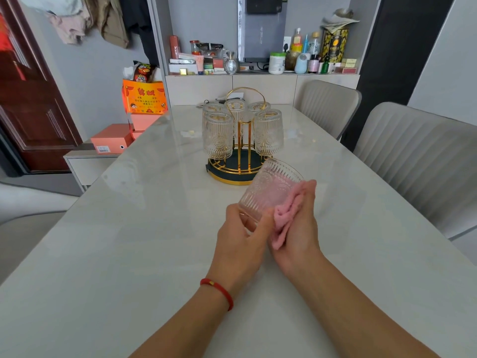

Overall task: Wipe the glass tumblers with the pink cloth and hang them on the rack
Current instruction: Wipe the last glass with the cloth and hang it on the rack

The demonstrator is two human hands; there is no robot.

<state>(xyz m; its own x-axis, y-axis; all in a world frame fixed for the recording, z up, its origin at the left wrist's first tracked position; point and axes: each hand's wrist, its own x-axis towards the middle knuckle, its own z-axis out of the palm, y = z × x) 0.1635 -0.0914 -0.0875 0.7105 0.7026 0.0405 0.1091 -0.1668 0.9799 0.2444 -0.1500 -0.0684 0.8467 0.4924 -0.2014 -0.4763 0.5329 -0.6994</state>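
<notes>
- Head view: glass tumbler [271, 192] is held tilted above the table [129, 254], just in front of the rack [240, 161], w/ mouth pointing away toward far right.
- Left hand [242, 241] is wrapped round the tumbler's base end; base itself is mostly hidden by fingers.
- Right hand [299, 228] is laid flat w/ straight fingers, pressing the pink cloth [284, 218] against the tumbler's right side; most of the cloth is hidden under the palm, some pink is seen thru the glass.
- Five tumblers are seen hung upside down on the rack, approx. mid-table; rear three [236, 107] are partly blocked by front two [218, 135] and gold handle.
- Rack pegs are hard to make out behind the glass.
- Red bracelet [219, 290] is worn on left wrist.
- Both forearms are cut off at the bottom edge.
</notes>
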